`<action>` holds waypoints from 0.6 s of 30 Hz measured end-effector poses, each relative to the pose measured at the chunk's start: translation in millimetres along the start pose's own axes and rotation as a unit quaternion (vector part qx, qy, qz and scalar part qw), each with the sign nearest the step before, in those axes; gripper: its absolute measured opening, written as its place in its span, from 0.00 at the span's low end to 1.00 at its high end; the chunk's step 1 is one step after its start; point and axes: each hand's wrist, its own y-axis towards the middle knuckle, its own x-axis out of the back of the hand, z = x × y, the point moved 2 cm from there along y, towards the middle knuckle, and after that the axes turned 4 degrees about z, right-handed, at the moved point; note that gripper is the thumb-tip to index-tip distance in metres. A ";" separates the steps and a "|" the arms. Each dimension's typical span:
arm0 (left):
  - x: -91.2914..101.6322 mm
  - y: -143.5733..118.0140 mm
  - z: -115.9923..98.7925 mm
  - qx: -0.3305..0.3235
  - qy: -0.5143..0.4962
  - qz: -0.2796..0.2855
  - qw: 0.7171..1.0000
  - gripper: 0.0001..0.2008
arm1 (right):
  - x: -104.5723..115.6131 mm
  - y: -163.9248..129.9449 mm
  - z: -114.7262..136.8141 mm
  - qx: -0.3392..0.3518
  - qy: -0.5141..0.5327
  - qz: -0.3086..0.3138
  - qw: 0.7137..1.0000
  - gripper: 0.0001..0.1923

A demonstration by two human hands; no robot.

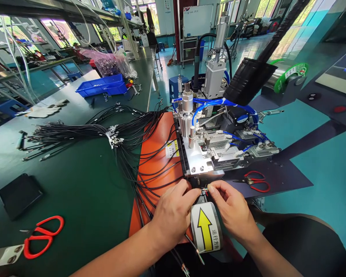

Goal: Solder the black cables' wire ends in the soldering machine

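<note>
My left hand [174,209] is closed in a pinch at the front of the machine [200,156], holding the end of a black cable, mostly hidden by the fingers. Opposite it, my right hand [232,206] pinches the thin coloured wires [205,191] at that end. Both sets of fingertips nearly meet over a small black fixture [202,199]. Just below is a white label with a yellow arrow [204,229]. Black cables [152,181] run from a bundle across the orange sheet [158,144] towards my left hand. Stripped cable ends [200,257] hang below it.
Red-handled scissors [43,236] and a black tray [19,195] lie on the green table at left. Small red-handled snips [253,181] rest right of the machine. Further back are a blue bin [103,85] and gloves [46,110]. A black hose nozzle [248,79] overhangs the machine.
</note>
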 end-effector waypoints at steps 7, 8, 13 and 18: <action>2.1 0.7 -1.9 -0.001 -0.008 0.005 1.000 0.13 | 1.9 -2.2 -5.5 -0.009 0.001 -0.001 1.000 0.20; 2.5 1.0 -2.2 0.001 -0.008 0.006 1.000 0.13 | 3.4 -3.5 -5.9 -0.018 0.002 -0.006 1.000 0.20; 1.5 1.3 -2.1 0.009 -0.007 0.018 1.000 0.13 | 9.1 -12.2 1.2 -0.073 0.013 0.042 0.996 0.23; -0.7 -0.4 -0.3 0.010 0.003 0.019 1.000 0.13 | 7.8 -11.7 12.9 -0.077 0.014 0.054 0.995 0.22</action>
